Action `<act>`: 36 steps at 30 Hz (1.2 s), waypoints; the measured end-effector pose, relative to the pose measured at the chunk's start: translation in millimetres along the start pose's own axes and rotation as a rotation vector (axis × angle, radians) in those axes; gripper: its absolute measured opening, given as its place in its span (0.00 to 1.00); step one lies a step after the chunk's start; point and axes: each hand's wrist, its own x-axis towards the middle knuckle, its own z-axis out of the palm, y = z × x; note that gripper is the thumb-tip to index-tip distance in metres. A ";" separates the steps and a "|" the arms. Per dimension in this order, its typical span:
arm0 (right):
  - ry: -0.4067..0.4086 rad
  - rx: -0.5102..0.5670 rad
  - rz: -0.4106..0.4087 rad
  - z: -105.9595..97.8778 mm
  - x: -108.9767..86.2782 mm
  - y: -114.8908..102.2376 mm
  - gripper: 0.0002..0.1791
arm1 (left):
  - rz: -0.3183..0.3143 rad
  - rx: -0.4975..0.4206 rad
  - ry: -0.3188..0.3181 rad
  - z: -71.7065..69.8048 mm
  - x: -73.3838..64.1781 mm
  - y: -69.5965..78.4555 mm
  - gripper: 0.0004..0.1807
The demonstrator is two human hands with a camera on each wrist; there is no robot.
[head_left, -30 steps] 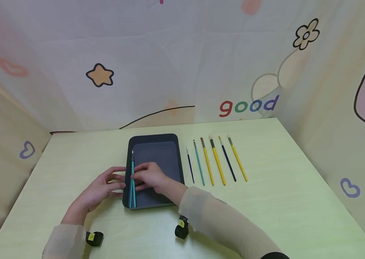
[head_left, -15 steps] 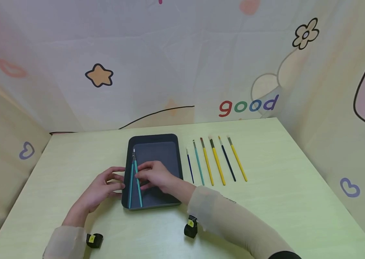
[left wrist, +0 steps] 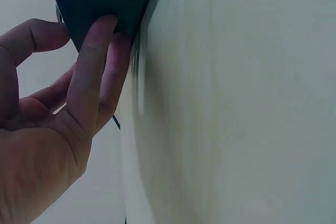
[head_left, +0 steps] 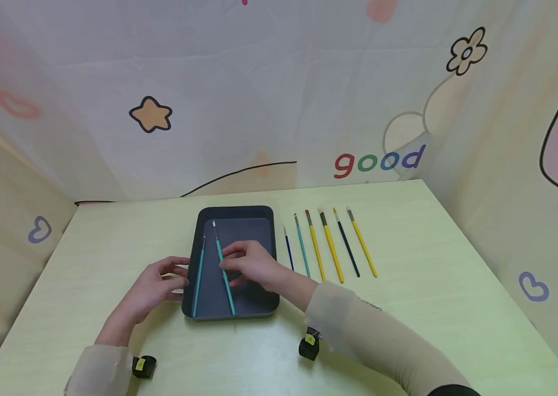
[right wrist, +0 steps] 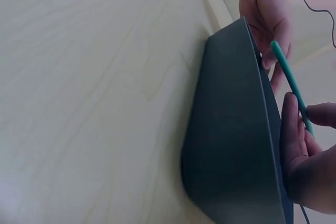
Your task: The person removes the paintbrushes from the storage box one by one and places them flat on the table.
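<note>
In the head view my right hand (head_left: 259, 267) pinches a teal-handled paintbrush (head_left: 230, 300) by its middle, over the dark grey tray (head_left: 236, 211). The brush slants, bristles toward the back. Along the tray's left side lies a second teal paintbrush (head_left: 198, 283). My left hand (head_left: 152, 286) touches the tray's left wall with its fingertips, the fingers spread; in the left wrist view those fingers (left wrist: 86, 77) rest against the tray's outer side. The right wrist view has the thumb and fingers around the teal handle (right wrist: 291, 80), above the tray rim.
Right of the tray, several paintbrushes lie in a row on the pale table (head_left: 407, 330), among them a small blue one (head_left: 288, 247), a teal one (head_left: 302, 245) and a yellow one (head_left: 332, 247). A printed cloth (head_left: 259, 99) hangs behind the table.
My right hand has moved right within the tray, carrying the teal paintbrush away from the other one. The left hand has stayed at the tray's left side.
</note>
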 end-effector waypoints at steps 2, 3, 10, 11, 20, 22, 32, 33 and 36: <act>0.008 -0.006 -0.009 -4.1 -0.6 -0.5 0.19 | -0.006 -0.001 -0.008 0.1 0.2 0.6 0.28; 0.014 -0.006 -0.010 -6.0 -0.6 -0.3 0.19 | -0.012 0.002 -0.009 0.1 0.5 0.9 0.28; 0.028 -0.005 0.001 -14.1 -1.0 1.2 0.18 | -0.047 0.059 0.026 2.5 1.9 4.2 0.23; 0.026 -0.002 0.001 -14.7 -1.3 0.9 0.18 | -0.047 0.064 0.029 2.9 1.7 4.6 0.23; 0.042 -0.006 0.005 -22.7 -3.6 -3.8 0.20 | -0.048 0.081 0.049 4.1 0.7 9.0 0.22; 0.046 -0.005 0.010 -24.6 -3.9 -4.7 0.19 | -0.041 0.087 0.053 3.8 0.8 9.2 0.22; 0.051 0.010 0.016 -31.1 -5.8 -6.7 0.19 | -0.032 0.130 0.090 -0.7 -0.9 5.8 0.22; 0.050 0.009 0.015 -31.9 -6.0 -6.9 0.19 | -0.032 0.132 0.092 -1.5 -1.2 5.4 0.22; 0.049 0.002 0.013 -34.9 -7.0 -8.4 0.20 | -0.032 0.133 0.095 -4.1 -1.7 3.6 0.22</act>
